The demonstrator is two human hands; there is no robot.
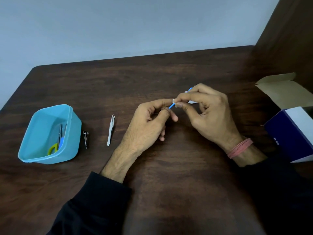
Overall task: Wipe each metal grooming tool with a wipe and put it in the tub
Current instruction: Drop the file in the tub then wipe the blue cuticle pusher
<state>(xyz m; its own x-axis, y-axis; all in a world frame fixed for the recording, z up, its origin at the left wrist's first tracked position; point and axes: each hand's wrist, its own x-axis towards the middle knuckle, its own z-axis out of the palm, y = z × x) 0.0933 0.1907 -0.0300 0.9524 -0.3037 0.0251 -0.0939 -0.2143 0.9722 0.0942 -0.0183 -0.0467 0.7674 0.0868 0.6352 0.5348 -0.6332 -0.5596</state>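
Dark wood bench (pixel 169 167), grey wall. Our left hand (pixel 149 122) pinches thin blue tool (pixel 171 106); right hand (pixel 208 112) fingers pinch wipe (pixel 174 100) on it. Tub (pixel 74 133) far left. Risk: slim tool slips from pinch; tweezers (pixel 111 130), clipper (pixel 86 139) unwiped.

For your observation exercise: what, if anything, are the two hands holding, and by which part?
The left hand pinches one end of a thin blue-handled tool. The right hand pinches a small white wipe around its middle. The tool's kind cannot be told.
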